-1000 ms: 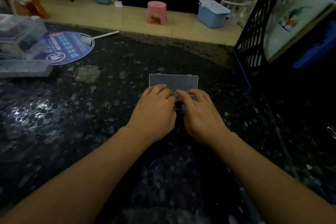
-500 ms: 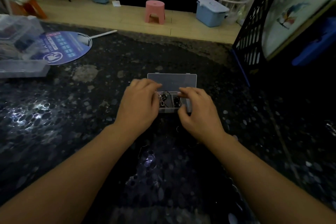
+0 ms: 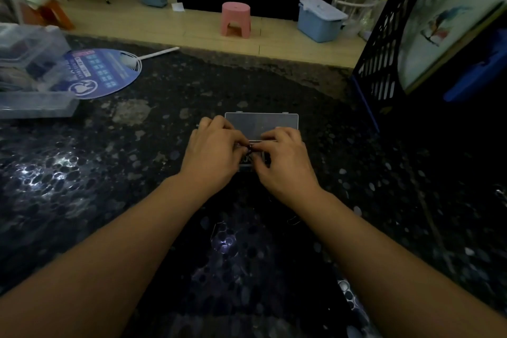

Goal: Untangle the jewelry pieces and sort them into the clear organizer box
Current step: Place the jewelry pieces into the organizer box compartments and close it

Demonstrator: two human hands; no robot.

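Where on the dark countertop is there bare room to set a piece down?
Bare stone lies between the fan and the left hand, and between the right hand and the black crate. It is crowded at the organizer box under both hands.

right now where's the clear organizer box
In the head view the small clear plastic organizer box sits mid-table on the dark speckled tabletop, lid open, partly covered by the left hand and right hand.

Clear plastic box (image 3: 274, 125), prob. glossy tabletop (image 3: 164, 173)
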